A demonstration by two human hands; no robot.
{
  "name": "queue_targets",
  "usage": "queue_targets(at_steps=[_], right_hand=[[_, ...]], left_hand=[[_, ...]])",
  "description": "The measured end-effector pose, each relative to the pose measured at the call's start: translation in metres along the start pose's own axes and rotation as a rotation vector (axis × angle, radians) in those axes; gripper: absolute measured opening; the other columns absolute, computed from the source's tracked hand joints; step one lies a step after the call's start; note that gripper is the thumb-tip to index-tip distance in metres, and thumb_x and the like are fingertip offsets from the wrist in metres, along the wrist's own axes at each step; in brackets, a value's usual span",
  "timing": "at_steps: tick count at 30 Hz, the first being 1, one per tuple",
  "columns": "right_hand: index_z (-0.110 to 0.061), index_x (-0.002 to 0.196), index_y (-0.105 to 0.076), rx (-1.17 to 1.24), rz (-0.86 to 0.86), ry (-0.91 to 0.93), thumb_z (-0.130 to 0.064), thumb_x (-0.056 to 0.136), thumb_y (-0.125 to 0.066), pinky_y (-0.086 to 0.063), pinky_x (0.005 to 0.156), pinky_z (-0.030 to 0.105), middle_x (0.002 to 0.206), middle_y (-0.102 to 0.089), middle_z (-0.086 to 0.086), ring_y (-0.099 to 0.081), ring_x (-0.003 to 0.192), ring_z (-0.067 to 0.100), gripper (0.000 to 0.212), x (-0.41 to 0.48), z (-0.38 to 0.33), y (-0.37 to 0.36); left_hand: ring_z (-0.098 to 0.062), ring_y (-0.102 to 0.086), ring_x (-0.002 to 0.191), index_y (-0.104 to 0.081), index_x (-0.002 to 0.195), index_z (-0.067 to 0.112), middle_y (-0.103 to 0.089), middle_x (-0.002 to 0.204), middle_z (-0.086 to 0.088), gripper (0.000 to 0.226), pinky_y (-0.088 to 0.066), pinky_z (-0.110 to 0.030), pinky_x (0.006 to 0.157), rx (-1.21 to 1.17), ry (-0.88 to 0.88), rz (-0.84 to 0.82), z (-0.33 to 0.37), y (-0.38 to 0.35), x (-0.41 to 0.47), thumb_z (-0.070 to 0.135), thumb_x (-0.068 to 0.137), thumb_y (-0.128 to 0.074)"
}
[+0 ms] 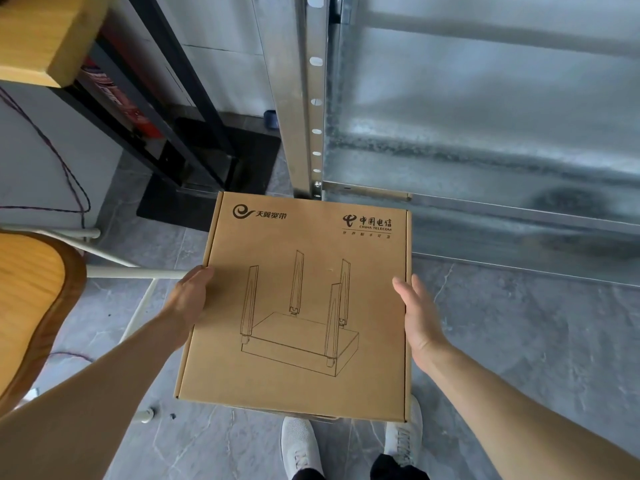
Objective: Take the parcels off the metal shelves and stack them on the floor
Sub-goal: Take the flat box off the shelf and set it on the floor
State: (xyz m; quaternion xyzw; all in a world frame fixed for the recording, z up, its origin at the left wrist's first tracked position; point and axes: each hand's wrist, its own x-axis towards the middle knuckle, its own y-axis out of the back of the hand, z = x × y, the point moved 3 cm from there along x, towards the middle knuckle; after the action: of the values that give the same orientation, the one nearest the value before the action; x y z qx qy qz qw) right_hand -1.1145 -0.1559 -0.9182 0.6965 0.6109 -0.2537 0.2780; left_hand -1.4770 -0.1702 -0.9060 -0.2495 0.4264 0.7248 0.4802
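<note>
I hold a flat brown cardboard parcel point(304, 306), printed with a line drawing of a router, level in front of me above the grey tiled floor point(519, 358). My left hand point(188, 299) grips its left edge, thumb on top and fingers hidden underneath. The straight fingers of my right hand point(417, 317) lie against its right edge. A strip of a second brown layer shows under the parcel's near edge; I cannot tell what it is. The metal shelves point(485, 209) stand just beyond the parcel, and the lowest shelf in view is bare.
The shelf's perforated upright post point(308, 98) rises just behind the parcel. A wooden seat point(31, 299) on white legs is at my left, with a black stand point(207, 168) and a thin cable point(69, 174) behind it. My white shoes point(299, 448) are below the parcel.
</note>
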Motion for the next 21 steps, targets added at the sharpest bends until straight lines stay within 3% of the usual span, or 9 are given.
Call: queue_targets(at_steps=[4, 6, 8, 12, 17, 21], right_hand=[[-0.024, 0.164, -0.018, 0.015, 0.015, 0.01, -0.046, 0.101, -0.057, -0.02, 0.122, 0.036, 0.171, -0.021, -0.004, -0.022, 0.156, 0.016, 0.078, -0.002, 0.0, -0.003], [-0.025, 0.164, -0.019, 0.01, 0.03, 0.019, -0.056, 0.086, -0.062, -0.021, 0.122, 0.037, 0.17, -0.023, -0.003, -0.025, 0.155, 0.017, 0.094, -0.005, -0.001, -0.005], [-0.024, 0.164, -0.021, 0.005, 0.053, 0.018, -0.058, 0.079, -0.059, -0.022, 0.123, 0.04, 0.169, -0.026, -0.002, -0.026, 0.154, 0.018, 0.099, -0.008, -0.002, -0.006], [-0.024, 0.163, -0.023, -0.007, 0.087, 0.002, -0.044, 0.102, -0.056, -0.021, 0.123, 0.041, 0.17, -0.025, -0.002, -0.025, 0.155, 0.019, 0.072, -0.011, 0.006, -0.005], [-0.025, 0.164, -0.021, -0.044, 0.093, -0.015, -0.044, 0.103, -0.054, -0.022, 0.123, 0.041, 0.17, -0.023, -0.002, -0.024, 0.156, 0.019, 0.072, -0.014, 0.007, -0.007], [-0.024, 0.164, -0.02, -0.069, 0.096, -0.027, -0.044, 0.103, -0.053, -0.022, 0.123, 0.04, 0.171, -0.022, -0.002, -0.024, 0.156, 0.019, 0.072, -0.015, 0.006, -0.007]], left_hand=[[-0.029, -0.05, 0.129, -0.043, 0.147, 0.034, -0.052, 0.143, -0.004, 0.063, -0.038, -0.047, 0.111, 0.005, 0.006, -0.004, -0.004, 0.003, 0.004, 0.058, 0.088, -0.045], [-0.027, -0.05, 0.127, -0.042, 0.147, 0.036, -0.052, 0.142, -0.001, 0.073, -0.037, -0.05, 0.112, 0.013, 0.01, -0.002, -0.006, 0.005, 0.005, 0.063, 0.079, -0.047], [-0.027, -0.05, 0.126, -0.041, 0.148, 0.033, -0.053, 0.14, -0.001, 0.065, -0.036, -0.048, 0.112, 0.013, 0.003, -0.009, -0.007, 0.005, 0.004, 0.057, 0.088, -0.046], [-0.027, -0.052, 0.123, -0.046, 0.144, 0.029, -0.057, 0.135, -0.003, 0.05, -0.037, -0.05, 0.111, 0.021, -0.015, -0.03, -0.009, 0.006, 0.003, 0.048, 0.097, -0.044], [-0.028, -0.05, 0.126, -0.046, 0.142, 0.029, -0.053, 0.139, -0.004, 0.048, -0.035, -0.052, 0.113, 0.043, -0.039, -0.037, -0.009, 0.005, 0.003, 0.048, 0.099, -0.041], [-0.027, -0.043, 0.131, -0.039, 0.147, 0.024, -0.046, 0.145, -0.005, 0.05, -0.031, -0.043, 0.11, 0.097, -0.061, -0.047, -0.01, 0.0, 0.003, 0.045, 0.102, -0.035]])
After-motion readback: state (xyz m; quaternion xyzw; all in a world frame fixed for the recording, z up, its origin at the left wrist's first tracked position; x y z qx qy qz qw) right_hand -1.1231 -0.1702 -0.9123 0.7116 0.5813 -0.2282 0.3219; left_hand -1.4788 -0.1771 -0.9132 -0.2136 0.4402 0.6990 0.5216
